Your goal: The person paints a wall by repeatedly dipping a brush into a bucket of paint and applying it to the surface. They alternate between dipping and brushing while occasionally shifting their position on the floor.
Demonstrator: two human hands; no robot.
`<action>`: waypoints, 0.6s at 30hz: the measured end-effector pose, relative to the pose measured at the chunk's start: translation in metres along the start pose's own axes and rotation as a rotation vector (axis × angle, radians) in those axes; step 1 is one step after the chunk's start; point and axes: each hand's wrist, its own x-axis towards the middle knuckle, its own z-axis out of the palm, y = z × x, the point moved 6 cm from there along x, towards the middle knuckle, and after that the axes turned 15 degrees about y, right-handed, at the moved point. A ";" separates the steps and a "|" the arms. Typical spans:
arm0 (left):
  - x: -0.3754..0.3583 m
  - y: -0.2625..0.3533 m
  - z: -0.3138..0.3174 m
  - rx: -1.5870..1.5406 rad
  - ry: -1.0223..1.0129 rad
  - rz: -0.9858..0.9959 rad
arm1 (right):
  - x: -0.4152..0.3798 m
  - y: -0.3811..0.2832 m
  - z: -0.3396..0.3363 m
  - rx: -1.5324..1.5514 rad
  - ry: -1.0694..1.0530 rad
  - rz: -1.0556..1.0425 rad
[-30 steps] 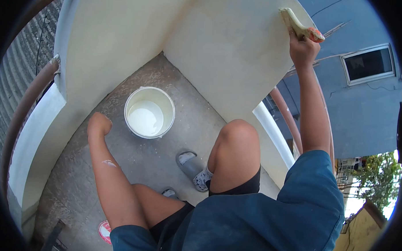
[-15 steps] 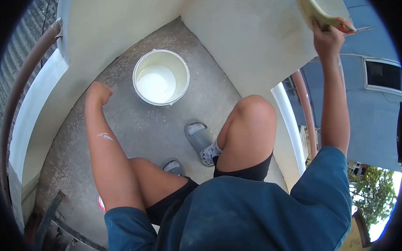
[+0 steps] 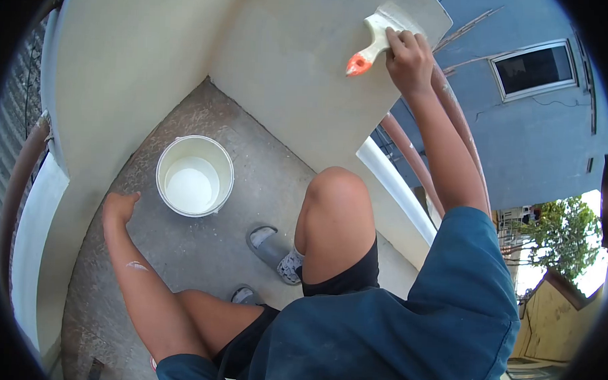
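Note:
My right hand (image 3: 411,62) is closed around a wide paintbrush (image 3: 380,38) with a pale handle and an orange tip. Its whitish head is up against the wall panel (image 3: 288,62), near the panel's upper right edge, and the handle points down and left. My left hand (image 3: 120,208) hangs low, left of a white bucket (image 3: 228,181). Its thumb stands out to the side and nothing shows in its grasp; the other fingers are mostly hidden. White paint (image 3: 192,186) lies inside the bucket, which stands upright on the floor.
Walls meet in a corner (image 3: 209,79) behind the bucket. Brownish pipe rails (image 3: 412,153) run along the right, with a blue building (image 3: 519,150) beyond. My sandalled foot (image 3: 273,250) and bent knee (image 3: 337,191) are close to the bucket. Grey concrete floor (image 3: 181,253) lies below.
The brush has swung so its handle now points down and left, with its head on the wall. My view has shifted, placing the bucket lower and further left. My left thumb now sticks out.

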 end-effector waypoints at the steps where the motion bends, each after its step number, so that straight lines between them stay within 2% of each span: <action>1: 0.000 0.002 0.000 -0.015 0.008 0.008 | -0.025 -0.017 0.015 0.023 -0.107 -0.013; 3: -0.002 0.006 0.000 -0.039 0.024 0.013 | -0.048 -0.051 0.027 0.139 -0.242 0.053; 6: -0.003 0.008 -0.002 -0.020 0.040 0.002 | -0.028 -0.045 0.014 0.251 -0.195 0.157; 9: -0.002 0.004 0.001 -0.045 -0.020 0.002 | 0.032 -0.002 -0.021 0.051 0.116 0.082; 12: -0.006 0.009 -0.004 -0.015 0.015 -0.012 | 0.017 0.019 -0.008 -0.044 0.008 0.021; 13: -0.006 0.009 -0.002 0.004 0.014 -0.002 | -0.002 0.009 -0.001 -0.023 -0.049 -0.060; 15: -0.006 0.013 -0.002 0.016 0.017 0.013 | -0.021 -0.018 0.004 0.097 -0.189 -0.039; 16: -0.007 0.015 -0.002 0.003 0.013 0.010 | -0.014 -0.018 0.001 0.090 -0.188 -0.038; 18: -0.006 0.017 -0.003 -0.009 0.013 0.011 | 0.016 -0.006 -0.018 0.111 -0.010 0.069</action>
